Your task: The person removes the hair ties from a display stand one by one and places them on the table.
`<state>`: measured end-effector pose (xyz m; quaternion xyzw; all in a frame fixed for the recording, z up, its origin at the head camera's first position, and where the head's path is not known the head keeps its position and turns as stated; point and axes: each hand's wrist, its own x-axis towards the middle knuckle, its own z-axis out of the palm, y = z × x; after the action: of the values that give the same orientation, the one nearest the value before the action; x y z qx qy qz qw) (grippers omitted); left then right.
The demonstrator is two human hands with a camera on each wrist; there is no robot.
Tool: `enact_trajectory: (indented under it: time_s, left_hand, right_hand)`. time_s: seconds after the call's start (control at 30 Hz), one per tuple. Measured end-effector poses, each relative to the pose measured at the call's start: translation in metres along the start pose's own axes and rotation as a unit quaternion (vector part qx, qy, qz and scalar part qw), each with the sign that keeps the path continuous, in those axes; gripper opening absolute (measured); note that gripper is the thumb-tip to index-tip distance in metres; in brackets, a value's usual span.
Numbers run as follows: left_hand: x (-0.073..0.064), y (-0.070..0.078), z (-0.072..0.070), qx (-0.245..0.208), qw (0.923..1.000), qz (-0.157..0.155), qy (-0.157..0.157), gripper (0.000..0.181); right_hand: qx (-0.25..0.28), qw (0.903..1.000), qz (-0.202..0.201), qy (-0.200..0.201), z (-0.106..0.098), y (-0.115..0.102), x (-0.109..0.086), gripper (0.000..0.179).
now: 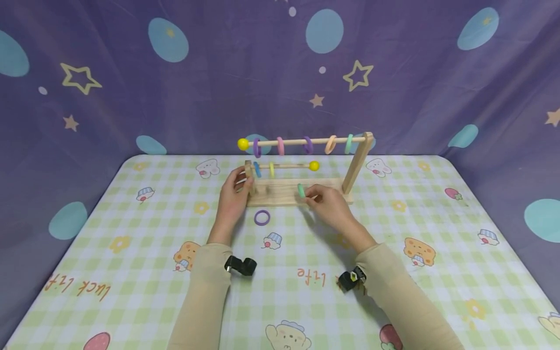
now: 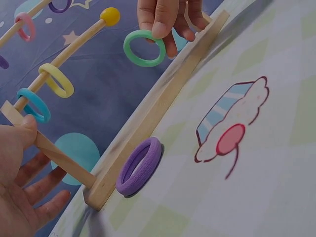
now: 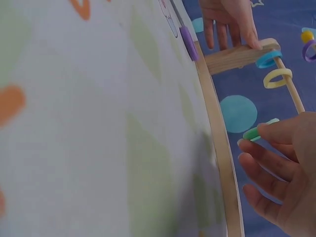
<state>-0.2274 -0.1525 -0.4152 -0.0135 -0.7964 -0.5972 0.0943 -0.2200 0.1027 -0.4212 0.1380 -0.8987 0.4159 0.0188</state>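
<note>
My right hand [image 1: 328, 205] pinches a green hair tie [image 2: 144, 48] between thumb and fingertips, over the base of a wooden rack [image 1: 284, 198]. With my left hand [image 1: 234, 193] I grip the rack's short left post [image 2: 64, 158], thumb on the near side and fingers behind. On the lower rod [image 1: 290, 166], which ends in a yellow ball [image 1: 314, 166], hang a blue hair tie [image 2: 33, 105] and a yellow hair tie [image 2: 56, 80]. A purple hair tie [image 1: 262, 218] lies on the cloth just in front of the base.
The upper rod [image 1: 295, 142] carries several hair ties in purple, pink, orange and green, between a yellow ball [image 1: 242, 144] and the tall right post [image 1: 357, 163]. A checked cloth [image 1: 153, 218] covers the table. Behind it hangs a purple curtain [image 1: 245, 73].
</note>
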Motion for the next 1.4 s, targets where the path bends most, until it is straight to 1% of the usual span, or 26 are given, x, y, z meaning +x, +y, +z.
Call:
enact_trajectory:
  time_s: [0.27,0.5,0.63,0.87,1.03,1.17,1.3,1.4]
  left_hand:
    - [0.000,-0.001,0.001,0.002,1.0000,0.002,0.004,0.046]
    - [0.001,-0.002,0.002,0.001,1.0000,0.002,0.003,0.046]
    - [0.001,-0.002,0.001,-0.002,1.0000,0.003,0.004,0.046]
    - [0.000,-0.002,0.001,0.002,0.9999,0.004,0.009,0.045]
    - [0.000,-0.002,0.002,0.002,1.0000,0.003,0.008,0.046]
    - [0.000,-0.002,0.002,0.000,0.9999,0.008,0.007,0.046]
    - [0.000,-0.003,0.002,0.003,0.9998,0.017,0.013,0.045]
    - [0.000,-0.002,0.002,0.001,0.9997,0.016,0.017,0.044]
  right_hand:
    - [-0.011,0.9994,-0.016,-0.029,0.006,-0.007,-0.003,0.011]
    - [-0.048,0.9975,-0.020,-0.049,0.013,-0.012,-0.003,0.012]
    - [-0.058,0.9960,-0.022,-0.064,0.016,-0.015,-0.004,0.012]
    - [-0.080,0.9924,-0.029,-0.090,0.021,-0.020,-0.005,0.007]
    - [-0.098,0.9900,-0.036,-0.095,0.025,-0.021,-0.005,0.006]
    - [-0.102,0.9890,-0.038,-0.100,0.027,-0.023,-0.006,0.007]
    - [-0.102,0.9883,-0.041,-0.106,0.028,-0.026,-0.005,0.007]
    - [-0.108,0.9871,-0.040,-0.111,0.030,-0.028,-0.005,0.007]
